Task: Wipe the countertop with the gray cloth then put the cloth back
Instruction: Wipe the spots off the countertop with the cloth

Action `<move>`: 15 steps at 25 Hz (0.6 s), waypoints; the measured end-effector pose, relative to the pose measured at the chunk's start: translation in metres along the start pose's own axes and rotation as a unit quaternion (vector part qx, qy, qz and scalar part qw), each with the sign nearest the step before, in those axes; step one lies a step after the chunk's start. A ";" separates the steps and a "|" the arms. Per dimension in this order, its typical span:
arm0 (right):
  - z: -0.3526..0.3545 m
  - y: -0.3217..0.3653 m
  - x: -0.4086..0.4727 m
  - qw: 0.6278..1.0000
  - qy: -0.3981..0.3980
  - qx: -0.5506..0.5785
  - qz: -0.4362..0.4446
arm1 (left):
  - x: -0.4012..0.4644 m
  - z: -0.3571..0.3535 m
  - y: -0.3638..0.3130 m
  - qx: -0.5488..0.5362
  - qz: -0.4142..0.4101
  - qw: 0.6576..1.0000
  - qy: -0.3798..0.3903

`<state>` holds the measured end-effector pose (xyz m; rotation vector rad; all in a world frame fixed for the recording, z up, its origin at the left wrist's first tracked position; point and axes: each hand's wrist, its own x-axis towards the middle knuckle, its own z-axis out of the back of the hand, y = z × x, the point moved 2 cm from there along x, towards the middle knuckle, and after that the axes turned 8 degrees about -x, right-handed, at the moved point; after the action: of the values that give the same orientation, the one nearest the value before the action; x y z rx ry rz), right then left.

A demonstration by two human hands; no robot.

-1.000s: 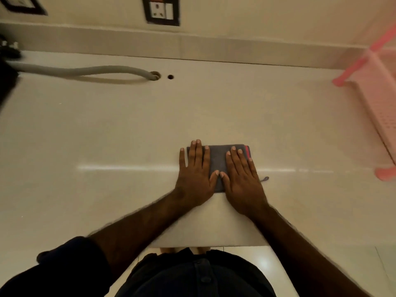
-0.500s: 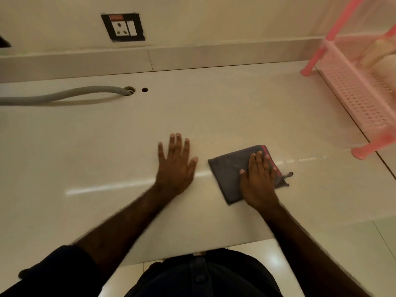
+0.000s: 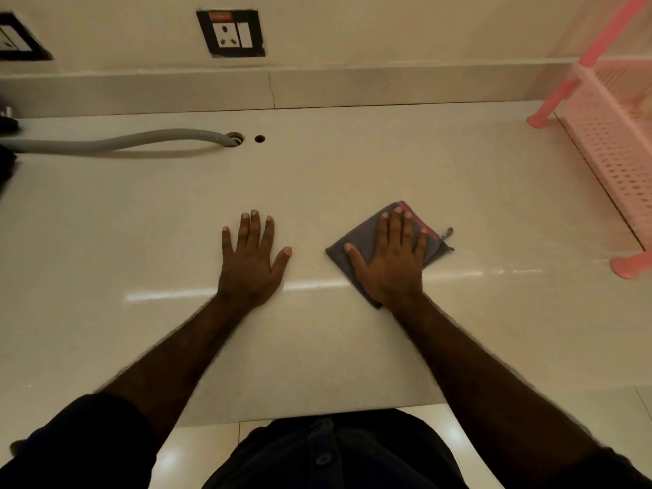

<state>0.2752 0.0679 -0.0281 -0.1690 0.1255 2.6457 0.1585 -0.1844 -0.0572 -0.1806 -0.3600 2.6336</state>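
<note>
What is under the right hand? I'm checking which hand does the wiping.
The gray cloth lies flat under the right hand, on the countertop. The cloth's middle is covered by the palm; only its edges and corners show.

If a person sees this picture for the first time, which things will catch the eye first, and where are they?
First come the two hands flat on the pale countertop: the left hand lies bare near the centre, and the right hand presses on the gray cloth just beside it. Next is the pink rack standing at the right edge. A gray hose runs from the left into a hole near the back wall.
</note>
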 end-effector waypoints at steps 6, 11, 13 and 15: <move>-0.028 -0.060 -0.076 0.996 -0.039 -0.048 0.067 | 0.001 -0.004 0.003 -0.011 -0.005 1.000 -0.007; -0.004 -0.092 -0.025 0.999 -0.006 -0.041 -0.014 | 0.000 -0.003 0.001 -0.009 -0.001 1.000 -0.010; 0.002 -0.061 0.002 1.000 0.001 -0.026 -0.016 | 0.000 -0.002 0.000 -0.007 0.002 1.000 -0.006; 0.000 -0.022 0.006 1.000 0.001 -0.015 0.021 | 0.000 -0.001 0.000 -0.006 0.003 1.000 -0.002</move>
<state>0.2799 0.0900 -0.0302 -0.1795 0.0911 2.6912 0.1585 -0.1838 -0.0582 -0.1793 -0.3772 2.6378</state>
